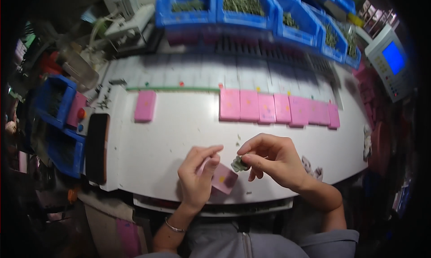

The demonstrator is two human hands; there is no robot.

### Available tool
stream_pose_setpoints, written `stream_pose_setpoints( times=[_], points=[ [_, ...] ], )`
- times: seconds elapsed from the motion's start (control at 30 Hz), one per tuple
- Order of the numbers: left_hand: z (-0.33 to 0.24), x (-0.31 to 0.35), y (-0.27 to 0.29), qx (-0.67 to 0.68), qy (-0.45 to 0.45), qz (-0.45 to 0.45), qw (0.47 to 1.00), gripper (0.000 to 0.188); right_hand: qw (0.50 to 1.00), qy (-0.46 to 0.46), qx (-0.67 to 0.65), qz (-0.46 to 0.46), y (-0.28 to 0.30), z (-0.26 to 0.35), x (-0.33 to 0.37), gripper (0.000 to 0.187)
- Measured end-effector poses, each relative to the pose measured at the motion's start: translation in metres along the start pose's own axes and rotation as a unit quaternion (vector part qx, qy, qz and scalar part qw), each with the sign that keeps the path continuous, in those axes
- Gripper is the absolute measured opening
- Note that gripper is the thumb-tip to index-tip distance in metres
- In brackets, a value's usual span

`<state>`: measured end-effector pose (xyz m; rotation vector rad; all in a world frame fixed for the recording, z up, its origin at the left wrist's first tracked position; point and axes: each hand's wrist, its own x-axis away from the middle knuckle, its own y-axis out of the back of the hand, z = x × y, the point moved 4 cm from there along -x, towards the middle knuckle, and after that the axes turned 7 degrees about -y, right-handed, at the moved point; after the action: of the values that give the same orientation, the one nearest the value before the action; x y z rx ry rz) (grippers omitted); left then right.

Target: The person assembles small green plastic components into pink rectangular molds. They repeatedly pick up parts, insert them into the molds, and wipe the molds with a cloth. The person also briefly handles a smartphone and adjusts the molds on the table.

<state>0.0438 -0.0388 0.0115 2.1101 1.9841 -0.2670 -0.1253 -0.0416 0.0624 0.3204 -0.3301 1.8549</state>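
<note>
Clearly pinching: right hand (280,163) has a small grey-green piece (239,164) between thumb and forefinger, held over the white worktop (161,143). Clock directions taken from that piece, twelve toward the top. Left hand (195,181) at eight o'clock, its grip spread, thumb and forefinger a little apart; cannot tell whether its hidden fingers touch the near pink block (226,177), which sits at about half past seven, partly behind them. Row of pink blocks (266,108) from twelve round to two, side by side; lone pink block (145,106) at ten, well apart from the row. Dark phone (97,148) at nine. Blue bins (246,20) beyond the row, eleven to half past one, green bits inside. Device with lit blue screen (388,63) at two. Thin bracelet (174,228) on the left wrist.
</note>
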Motion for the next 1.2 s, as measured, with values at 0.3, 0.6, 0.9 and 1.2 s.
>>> stream_pose_setpoints(
  times=[0.3,0.6,0.9,1.2],
  points=[
    [0.018,0.004,0.001,0.210,0.185,-0.071,0.957,0.077,0.940,0.308,0.054,-0.138,0.006,0.159,-0.115,0.026],
    [0.004,-0.003,-0.036,0.400,0.342,0.011,0.850,0.078,0.923,0.272,0.271,0.036,-0.031,0.024,0.017,0.034],
    [0.020,-0.003,-0.059,0.317,0.317,0.091,0.889,0.067,0.756,0.095,0.630,-0.150,0.053,-0.052,0.061,0.068],
    [0.013,-0.010,-0.079,0.196,0.256,0.067,0.944,0.064,0.709,0.370,0.554,-0.233,0.009,-0.034,0.029,0.049]
  ],
)
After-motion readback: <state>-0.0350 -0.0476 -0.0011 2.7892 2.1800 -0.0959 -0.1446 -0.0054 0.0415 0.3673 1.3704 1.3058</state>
